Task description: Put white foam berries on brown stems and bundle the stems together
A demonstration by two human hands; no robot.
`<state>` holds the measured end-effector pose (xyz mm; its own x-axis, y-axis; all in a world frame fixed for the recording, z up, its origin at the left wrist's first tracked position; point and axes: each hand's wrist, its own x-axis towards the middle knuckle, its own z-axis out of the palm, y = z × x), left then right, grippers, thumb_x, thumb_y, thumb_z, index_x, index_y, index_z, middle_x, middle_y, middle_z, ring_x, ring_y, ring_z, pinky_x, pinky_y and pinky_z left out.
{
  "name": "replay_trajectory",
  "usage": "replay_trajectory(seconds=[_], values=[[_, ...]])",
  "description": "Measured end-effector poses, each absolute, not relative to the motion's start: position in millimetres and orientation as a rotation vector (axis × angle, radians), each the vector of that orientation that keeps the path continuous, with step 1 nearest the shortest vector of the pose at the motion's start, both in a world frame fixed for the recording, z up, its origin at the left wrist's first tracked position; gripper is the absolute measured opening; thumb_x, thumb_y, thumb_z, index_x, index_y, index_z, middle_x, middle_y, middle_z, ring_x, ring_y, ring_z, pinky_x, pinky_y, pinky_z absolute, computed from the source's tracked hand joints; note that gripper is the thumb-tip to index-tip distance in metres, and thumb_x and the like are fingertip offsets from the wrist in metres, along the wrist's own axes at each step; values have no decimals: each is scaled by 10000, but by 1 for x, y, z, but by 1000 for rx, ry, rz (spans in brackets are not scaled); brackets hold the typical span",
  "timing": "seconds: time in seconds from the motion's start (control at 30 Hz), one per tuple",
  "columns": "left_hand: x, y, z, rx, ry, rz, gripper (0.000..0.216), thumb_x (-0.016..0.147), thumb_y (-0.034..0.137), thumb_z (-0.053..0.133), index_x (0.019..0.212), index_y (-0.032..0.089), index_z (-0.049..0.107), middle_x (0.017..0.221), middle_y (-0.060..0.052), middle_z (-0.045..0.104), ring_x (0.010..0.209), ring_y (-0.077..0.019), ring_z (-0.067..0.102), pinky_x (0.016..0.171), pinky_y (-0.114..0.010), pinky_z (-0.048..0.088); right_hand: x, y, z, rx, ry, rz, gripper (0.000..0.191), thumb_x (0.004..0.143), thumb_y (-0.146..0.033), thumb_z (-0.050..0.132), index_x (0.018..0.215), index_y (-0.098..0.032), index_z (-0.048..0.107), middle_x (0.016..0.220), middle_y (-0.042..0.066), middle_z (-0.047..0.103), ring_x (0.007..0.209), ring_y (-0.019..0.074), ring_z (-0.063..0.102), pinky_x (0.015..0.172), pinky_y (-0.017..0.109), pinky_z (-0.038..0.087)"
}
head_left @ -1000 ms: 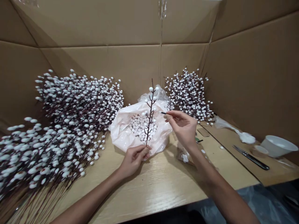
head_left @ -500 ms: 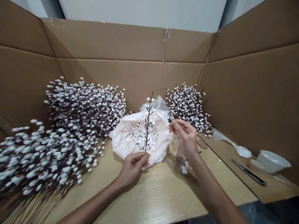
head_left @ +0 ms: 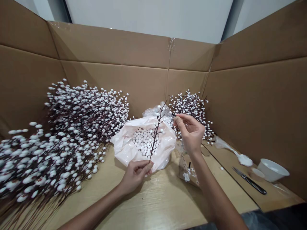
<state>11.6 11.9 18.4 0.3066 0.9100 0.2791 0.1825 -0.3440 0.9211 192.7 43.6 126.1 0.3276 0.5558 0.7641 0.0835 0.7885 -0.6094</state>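
My left hand (head_left: 137, 176) pinches the lower end of a thin brown artificial twig (head_left: 155, 132), held over the front of an open pink-white plastic bag (head_left: 122, 150). The twig has short bare side shoots and a few white berries, and now leans to the right. White berries (head_left: 144, 140) fill the bag. My right hand (head_left: 192, 131) is raised to the right of the twig, thumb and fingers closed on a small dark thin piece (head_left: 174, 115). Its tip points left toward the twig, apart from it; its kind is too small to make out.
Bunches of white-berry stems (head_left: 86, 111) lie at left, with another bunch (head_left: 188, 105) at back right. Below my right forearm sits a small box (head_left: 185, 167) with white smears. At right are a black-handled knife (head_left: 251, 183), a white bowl (head_left: 273, 171) and cardboard walls (head_left: 254, 95).
The twig has tilted to the right in my left hand. My right hand has risen slightly, still pinching the dark piece. The whole view has shifted a little.
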Motion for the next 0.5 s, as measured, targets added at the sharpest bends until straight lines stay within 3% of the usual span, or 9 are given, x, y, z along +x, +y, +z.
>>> replay_trajectory(seconds=[0.5], values=[[11, 12, 18, 1742, 971, 1092, 339, 807, 377, 539, 607, 113, 612, 561, -20, 562, 552, -115, 469, 522, -206, 357, 188, 51, 124, -643, -1249, 338, 69, 728, -209, 638, 790, -184, 656, 746, 16, 664, 646, 127, 613, 598, 278, 519]])
